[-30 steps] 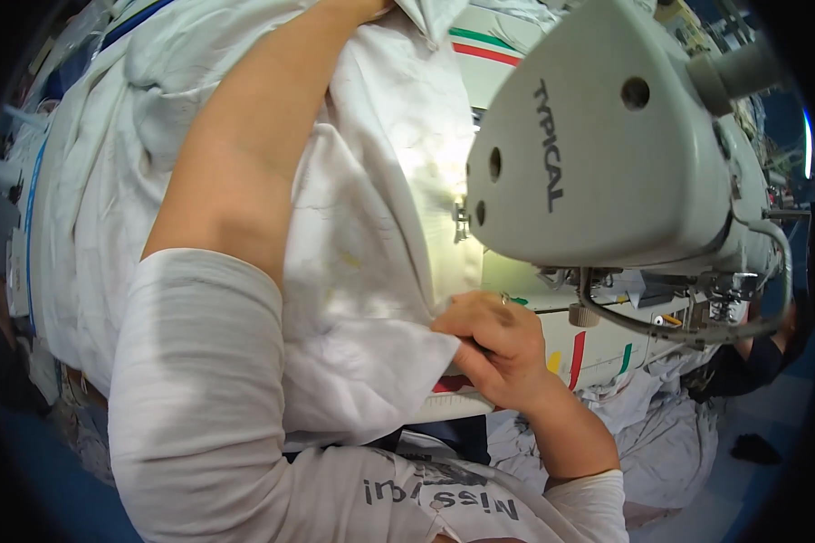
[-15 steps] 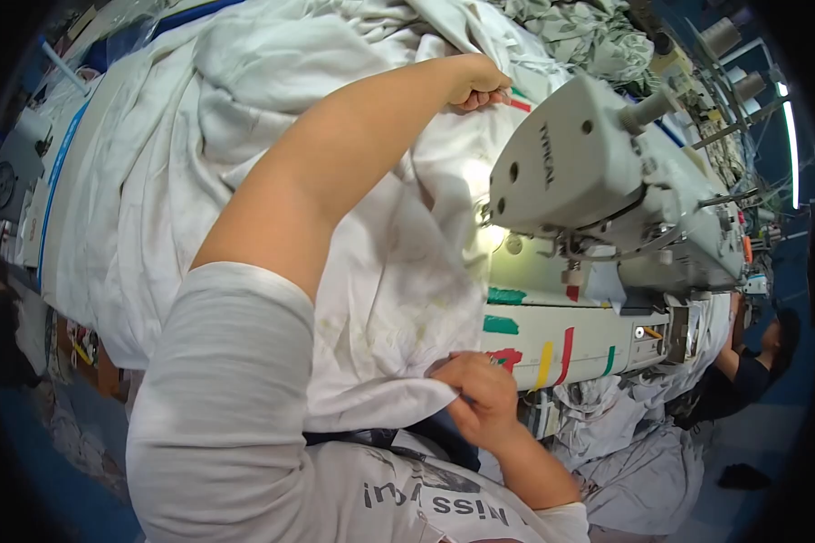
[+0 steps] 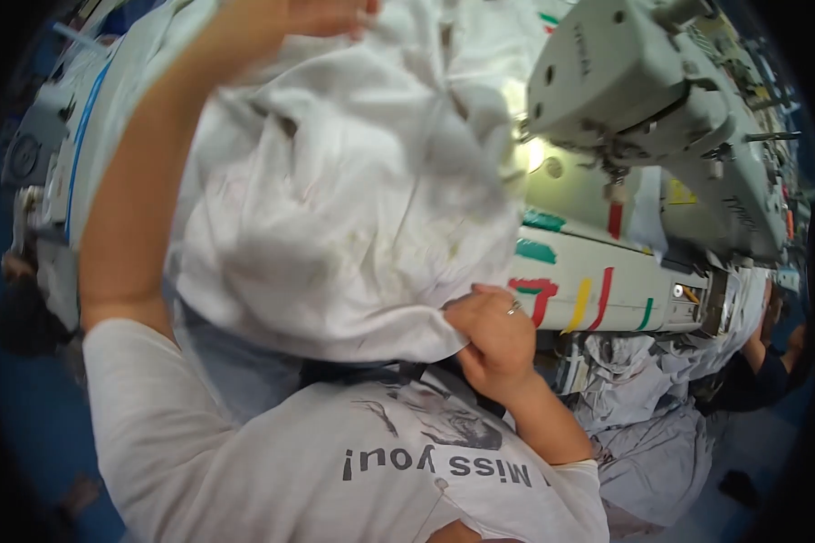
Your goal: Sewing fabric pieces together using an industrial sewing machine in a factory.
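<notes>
Softly rumpled — creased white cloth (image 3: 353,181)

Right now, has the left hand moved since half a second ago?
Yes: leftward, away from the sewing machine head. The left hand was close beside it; now more white cloth shows between them.

The white cloth (image 3: 335,195) is large and soft, and it lies loosely from the top of the frame down to the centre. It is crumpled in many folds, with a raised bulge in the middle. Some faint yellowish marks are visible near the centre. Its lower edge hangs in a curve, and the right end of this edge is gathered inside the right hand (image 3: 495,339).
</notes>
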Motion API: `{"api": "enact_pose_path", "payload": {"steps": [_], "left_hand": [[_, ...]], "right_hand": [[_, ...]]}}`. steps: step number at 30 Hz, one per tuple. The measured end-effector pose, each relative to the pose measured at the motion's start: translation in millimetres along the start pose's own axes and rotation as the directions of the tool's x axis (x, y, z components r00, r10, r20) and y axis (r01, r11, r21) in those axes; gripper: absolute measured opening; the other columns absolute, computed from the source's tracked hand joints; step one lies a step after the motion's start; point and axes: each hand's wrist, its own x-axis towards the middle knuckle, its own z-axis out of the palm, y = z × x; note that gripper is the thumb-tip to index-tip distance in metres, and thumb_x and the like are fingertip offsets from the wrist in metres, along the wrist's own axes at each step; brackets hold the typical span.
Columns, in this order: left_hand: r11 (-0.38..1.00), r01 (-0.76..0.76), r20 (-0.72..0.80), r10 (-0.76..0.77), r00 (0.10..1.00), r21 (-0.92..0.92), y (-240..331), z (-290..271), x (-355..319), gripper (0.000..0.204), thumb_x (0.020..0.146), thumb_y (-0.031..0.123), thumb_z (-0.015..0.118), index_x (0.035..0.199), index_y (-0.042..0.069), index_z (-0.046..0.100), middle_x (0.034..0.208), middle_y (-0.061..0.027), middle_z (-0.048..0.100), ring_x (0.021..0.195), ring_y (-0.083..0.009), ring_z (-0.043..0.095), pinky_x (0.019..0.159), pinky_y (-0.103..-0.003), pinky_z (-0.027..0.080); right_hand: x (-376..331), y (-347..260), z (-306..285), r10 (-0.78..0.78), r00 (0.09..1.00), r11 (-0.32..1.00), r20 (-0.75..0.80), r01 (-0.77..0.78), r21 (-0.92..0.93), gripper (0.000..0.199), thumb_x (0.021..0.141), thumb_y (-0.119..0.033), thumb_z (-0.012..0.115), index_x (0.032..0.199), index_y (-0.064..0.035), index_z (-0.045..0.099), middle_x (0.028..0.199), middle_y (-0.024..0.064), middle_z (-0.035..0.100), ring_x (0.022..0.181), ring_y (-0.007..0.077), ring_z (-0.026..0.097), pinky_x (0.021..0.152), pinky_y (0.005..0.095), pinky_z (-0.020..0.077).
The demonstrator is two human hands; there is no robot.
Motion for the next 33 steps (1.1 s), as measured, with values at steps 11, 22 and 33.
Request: {"api": "enact_pose_path", "payload": {"steps": [11, 22, 33], "left_hand": [[0.88, 0.281, -0.669, 0.054, 0.741, 0.383, -86.0, 165.8, -390.6, 0.047, 0.077, -0.004, 0.075, 0.12, 0.001, 0.056, 0.117, -0.0143, 0.06, 0.106, -0.0254, 0.06, 0.089, -0.033, 0.049], [0.379, -0.357, -0.512, -0.739, 0.439, -0.854, -136.5, 19.3, -383.2, 0.081, 0.09, 0.067, 0.057, 0.145, 0.01, 0.043, 0.146, -0.0108, 0.048, 0.129, -0.0318, 0.05, 0.1, -0.055, 0.043], [0.468, -0.337, -0.576, -0.651, 0.493, -0.817, -144.1, 1.7, -362.0, 0.025, 0.094, 0.012, 0.057, 0.116, 0.002, 0.061, 0.11, -0.0142, 0.067, 0.105, -0.0291, 0.066, 0.089, -0.046, 0.058]], "right_hand": [[-0.7, -34.1, 25.3, -0.258, 0.92, 0.847, 0.296, 0.362, -0.389, 0.037, 0.059, 0.005, 0.058, 0.094, 0.0014, 0.065, 0.083, 0.0122, 0.06, 0.078, 0.0319, 0.06, 0.081, 0.0474, 0.0475], [-87.7, 23.4, -112.0, 0.369, 0.862, 0.807, -0.347, -0.112, 0.58, 0.034, 0.102, -0.015, 0.055, 0.128, 0.0076, 0.052, 0.121, 0.014, 0.061, 0.115, 0.0219, 0.06, 0.101, 0.0352, 0.0458], [-77.2, 42.6, -123.3, 0.38, 0.872, 0.822, -0.31, -0.165, 0.544, 0.041, 0.091, -0.004, 0.059, 0.13, 0.0081, 0.054, 0.122, 0.0145, 0.063, 0.115, 0.0216, 0.06, 0.102, 0.0348, 0.0454]]}}
